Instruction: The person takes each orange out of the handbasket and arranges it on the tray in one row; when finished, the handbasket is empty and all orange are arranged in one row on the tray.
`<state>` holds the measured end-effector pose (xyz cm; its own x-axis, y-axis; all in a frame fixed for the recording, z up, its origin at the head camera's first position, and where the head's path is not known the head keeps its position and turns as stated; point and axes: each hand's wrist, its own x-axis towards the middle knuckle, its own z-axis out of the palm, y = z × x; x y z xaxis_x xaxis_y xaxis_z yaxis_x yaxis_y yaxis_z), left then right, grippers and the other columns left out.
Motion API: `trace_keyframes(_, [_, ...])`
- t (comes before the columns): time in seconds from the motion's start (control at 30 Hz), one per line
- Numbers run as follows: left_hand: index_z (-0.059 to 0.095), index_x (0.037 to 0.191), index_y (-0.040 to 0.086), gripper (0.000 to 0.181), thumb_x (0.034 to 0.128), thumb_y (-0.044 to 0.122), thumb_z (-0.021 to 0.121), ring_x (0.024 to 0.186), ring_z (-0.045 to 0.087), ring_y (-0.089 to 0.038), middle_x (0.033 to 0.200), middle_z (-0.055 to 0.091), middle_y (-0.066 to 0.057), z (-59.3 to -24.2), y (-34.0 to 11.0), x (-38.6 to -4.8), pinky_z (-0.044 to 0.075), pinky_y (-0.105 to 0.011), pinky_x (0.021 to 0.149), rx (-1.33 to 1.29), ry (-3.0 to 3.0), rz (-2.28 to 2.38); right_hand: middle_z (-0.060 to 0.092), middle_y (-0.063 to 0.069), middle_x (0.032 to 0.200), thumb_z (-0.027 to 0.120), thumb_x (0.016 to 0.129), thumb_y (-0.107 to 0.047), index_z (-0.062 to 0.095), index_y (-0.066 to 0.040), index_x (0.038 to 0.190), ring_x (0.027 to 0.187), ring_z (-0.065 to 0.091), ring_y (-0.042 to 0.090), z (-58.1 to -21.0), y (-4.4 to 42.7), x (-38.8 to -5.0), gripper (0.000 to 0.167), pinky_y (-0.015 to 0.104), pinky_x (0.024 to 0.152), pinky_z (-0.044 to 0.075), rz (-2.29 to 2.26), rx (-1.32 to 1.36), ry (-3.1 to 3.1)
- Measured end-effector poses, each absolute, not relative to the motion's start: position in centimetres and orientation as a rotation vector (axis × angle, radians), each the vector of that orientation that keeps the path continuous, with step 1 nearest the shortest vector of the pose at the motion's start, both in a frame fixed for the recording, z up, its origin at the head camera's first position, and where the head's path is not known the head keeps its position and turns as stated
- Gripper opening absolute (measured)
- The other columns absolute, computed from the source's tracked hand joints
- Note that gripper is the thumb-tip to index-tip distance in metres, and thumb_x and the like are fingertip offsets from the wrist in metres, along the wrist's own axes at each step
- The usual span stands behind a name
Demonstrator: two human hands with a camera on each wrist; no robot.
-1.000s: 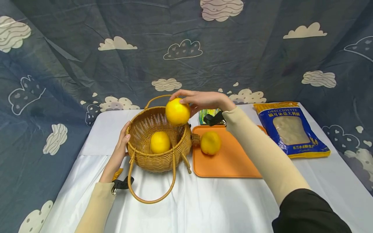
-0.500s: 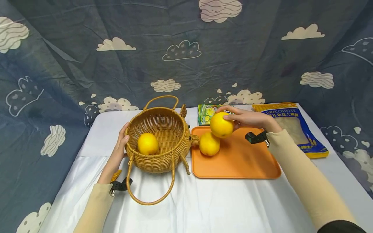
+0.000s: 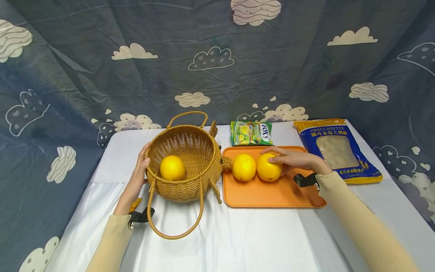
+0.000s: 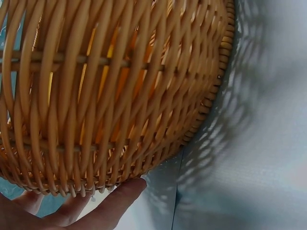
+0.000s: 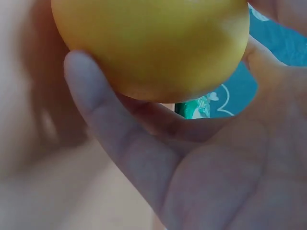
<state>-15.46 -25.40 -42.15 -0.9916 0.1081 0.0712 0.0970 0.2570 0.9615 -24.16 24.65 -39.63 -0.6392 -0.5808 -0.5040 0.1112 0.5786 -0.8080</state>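
right hand: fingers curled around rightmost round yellow fruit at rectangular orange tray; seat firmly before release to limit rolling. left hand: fingers rest against round brown wicker basket.

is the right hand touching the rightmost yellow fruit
Touching. The right wrist view shows it: the right hand has its thumb against the side of the rightmost yellow fruit.
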Motion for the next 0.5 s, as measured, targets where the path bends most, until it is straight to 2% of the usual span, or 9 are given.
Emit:
trace_keyframes(0.17, [0.010, 0.152, 0.041, 0.055, 0.1002, 0.043, 0.026, 0.138, 0.015, -0.041, 0.159, 0.002, 0.002, -42.15, -25.39, -15.42, 0.027, -0.077, 0.085, 0.207, 2.495, 1.893, 0.019, 0.022, 0.151, 0.050, 0.099, -0.037, 0.020, -0.021, 0.154, 0.114, 0.047, 0.033, -39.71, 24.60, -24.09, 0.065, 0.046, 0.091, 0.046, -1.083, -0.389, 2.011])
trace_keyframes(0.4, [0.009, 0.153, 0.040, 0.055, 0.1003, 0.042, 0.026, 0.139, 0.012, -0.041, 0.159, 0.001, 0.002, -42.23, -25.42, -15.50, 0.026, -0.078, 0.085, 0.199, 2.489, 1.906, 0.024, 0.022, 0.147, 0.054, 0.097, -0.038, 0.017, -0.020, 0.154, 0.100, 0.051, 0.030, -39.64, 24.62, -24.10, 0.070, 0.045, 0.085, 0.047, -1.048, -0.390, 2.055])
trace_keyframes(0.5, [0.009, 0.153, 0.040, 0.055, 0.1003, 0.042, 0.026, 0.139, 0.012, -0.040, 0.159, 0.001, 0.003, -42.22, -25.41, -15.55, 0.027, -0.078, 0.085, 0.190, 2.481, 1.911, 0.025, 0.022, 0.147, 0.054, 0.097, -0.038, 0.019, -0.019, 0.154, 0.103, 0.050, 0.031, -39.47, 24.67, -24.10, 0.070, 0.047, 0.088, 0.046, -1.044, -0.397, 2.081])
